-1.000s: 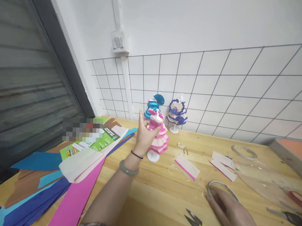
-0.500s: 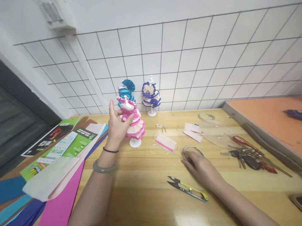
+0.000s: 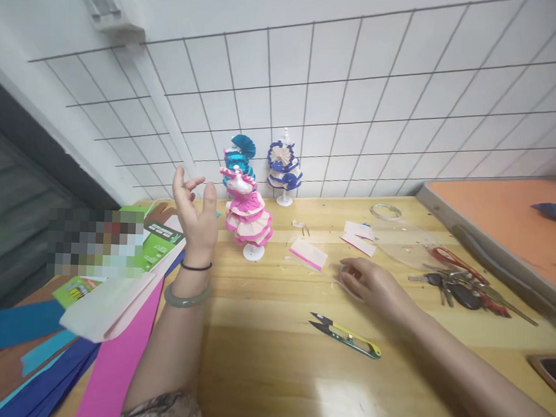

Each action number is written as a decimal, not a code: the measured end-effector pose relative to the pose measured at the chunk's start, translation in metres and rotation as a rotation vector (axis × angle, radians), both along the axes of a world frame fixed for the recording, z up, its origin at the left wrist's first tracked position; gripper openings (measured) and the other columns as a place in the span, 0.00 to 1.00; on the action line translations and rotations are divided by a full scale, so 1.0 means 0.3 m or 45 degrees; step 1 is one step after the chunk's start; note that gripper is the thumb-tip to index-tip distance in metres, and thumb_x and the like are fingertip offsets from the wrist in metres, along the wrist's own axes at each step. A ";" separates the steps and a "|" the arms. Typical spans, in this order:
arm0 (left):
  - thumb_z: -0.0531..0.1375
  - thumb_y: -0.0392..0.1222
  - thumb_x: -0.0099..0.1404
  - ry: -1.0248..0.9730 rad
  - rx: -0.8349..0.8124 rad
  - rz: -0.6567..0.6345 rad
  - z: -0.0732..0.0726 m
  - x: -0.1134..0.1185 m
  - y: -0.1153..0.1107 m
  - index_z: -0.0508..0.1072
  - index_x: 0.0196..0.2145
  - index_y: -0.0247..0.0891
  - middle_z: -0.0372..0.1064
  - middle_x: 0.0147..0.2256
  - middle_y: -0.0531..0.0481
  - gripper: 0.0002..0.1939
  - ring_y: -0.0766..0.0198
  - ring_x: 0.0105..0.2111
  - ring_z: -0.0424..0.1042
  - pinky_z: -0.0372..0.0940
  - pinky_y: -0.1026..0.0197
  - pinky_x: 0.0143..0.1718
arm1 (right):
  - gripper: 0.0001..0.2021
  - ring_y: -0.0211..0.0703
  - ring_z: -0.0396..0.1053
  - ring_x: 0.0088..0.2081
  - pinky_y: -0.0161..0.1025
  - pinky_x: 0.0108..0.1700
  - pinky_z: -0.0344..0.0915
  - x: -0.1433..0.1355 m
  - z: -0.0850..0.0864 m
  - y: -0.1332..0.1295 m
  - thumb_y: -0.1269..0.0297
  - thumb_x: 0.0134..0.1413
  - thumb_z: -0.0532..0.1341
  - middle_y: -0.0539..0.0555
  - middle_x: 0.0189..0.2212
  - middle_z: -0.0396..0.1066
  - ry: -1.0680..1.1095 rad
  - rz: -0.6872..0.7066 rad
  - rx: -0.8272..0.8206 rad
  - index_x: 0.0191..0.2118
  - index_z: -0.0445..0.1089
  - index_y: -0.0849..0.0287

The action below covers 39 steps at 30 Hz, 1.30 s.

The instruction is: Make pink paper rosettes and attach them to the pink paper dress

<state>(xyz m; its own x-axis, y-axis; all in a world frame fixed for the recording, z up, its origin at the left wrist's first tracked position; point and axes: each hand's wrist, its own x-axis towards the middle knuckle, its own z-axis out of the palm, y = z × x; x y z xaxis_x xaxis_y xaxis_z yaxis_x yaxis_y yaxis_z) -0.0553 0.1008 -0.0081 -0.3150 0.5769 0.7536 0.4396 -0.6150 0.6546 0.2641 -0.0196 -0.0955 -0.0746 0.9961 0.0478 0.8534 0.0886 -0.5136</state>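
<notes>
My left hand (image 3: 195, 214) is raised and open, fingers spread, holding nothing. Just right of it, apart from the fingers, a miniature dress form in a pink and cream ruffled dress (image 3: 249, 216) stands upright on a white round base. Behind are a teal ruffled dress (image 3: 238, 160) and a dark blue and cream one (image 3: 284, 166), the latter plainly on a stand. My right hand (image 3: 369, 283) is low over the table with its fingers curled on a wire coil (image 3: 348, 291), mostly hidden beneath it. Yellow-handled thread snips (image 3: 346, 337) lie in front of that hand.
Coloured paper strips and a pink strip (image 3: 124, 349) cover the left side. Pink-edged cream pieces (image 3: 309, 254), another wire coil (image 3: 386, 211) and keys (image 3: 459, 290) lie on the table. An orange board (image 3: 512, 212) borders the right; a white grid panel stands behind.
My left hand has let go of the pink dress form and drawn back left, its fingers opening. My right hand has stayed at the wire coil, now covering more of it. The view has shifted slightly.
</notes>
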 end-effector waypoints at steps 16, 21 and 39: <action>0.50 0.53 0.63 0.072 -0.107 -0.023 -0.006 0.012 -0.048 0.52 0.56 0.46 0.62 0.49 0.44 0.25 0.59 0.52 0.60 0.54 0.50 0.52 | 0.27 0.51 0.67 0.41 0.40 0.37 0.58 -0.135 -0.062 0.435 0.51 0.55 0.46 0.65 0.46 0.66 -0.271 0.052 -0.046 0.54 0.58 0.64; 0.51 0.52 0.62 0.095 -0.123 -0.012 -0.012 0.009 -0.048 0.52 0.56 0.45 0.62 0.49 0.44 0.26 0.59 0.53 0.59 0.54 0.51 0.52 | 0.24 0.52 0.67 0.37 0.40 0.30 0.55 -0.192 -0.067 0.505 0.49 0.52 0.48 0.63 0.39 0.71 -0.334 -0.108 -0.251 0.47 0.66 0.60; 0.59 0.48 0.54 0.454 -0.816 0.619 -0.100 -0.365 -0.034 0.56 0.55 0.39 0.57 0.53 0.37 0.32 0.51 0.56 0.52 0.46 0.49 0.55 | 0.24 0.54 0.70 0.40 0.44 0.36 0.61 0.017 -0.007 0.303 0.51 0.53 0.49 0.64 0.45 0.71 -0.319 0.008 0.022 0.50 0.66 0.59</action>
